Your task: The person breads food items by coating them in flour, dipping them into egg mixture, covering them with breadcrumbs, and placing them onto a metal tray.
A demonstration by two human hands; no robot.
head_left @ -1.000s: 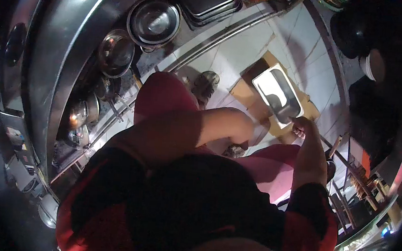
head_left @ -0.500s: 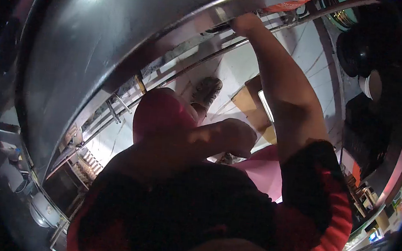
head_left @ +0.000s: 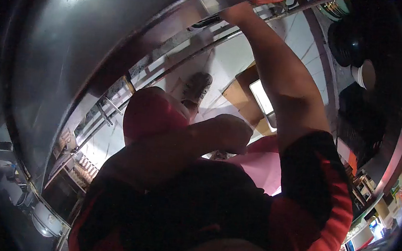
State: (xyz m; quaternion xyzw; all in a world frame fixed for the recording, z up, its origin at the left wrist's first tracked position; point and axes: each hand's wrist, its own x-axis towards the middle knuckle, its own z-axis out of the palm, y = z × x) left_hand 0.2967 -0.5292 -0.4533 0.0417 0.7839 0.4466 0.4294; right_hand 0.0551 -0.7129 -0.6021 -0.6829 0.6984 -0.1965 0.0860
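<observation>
1. Since the earlier frame, the right hand [head_left: 237, 14] has been moved from the pan [head_left: 262, 100] to the counter's [head_left: 108, 42] edge.
2. The dark tray [head_left: 205, 24] is seen just left of that hand, the nearer one; its long axis is hidden.
3. The right fingers are screened by the counter; their grip cannot be told.
4. Beyond the left hand [head_left: 234, 134], whose grip is also unclear, the pan is partly covered by the right forearm.
</observation>
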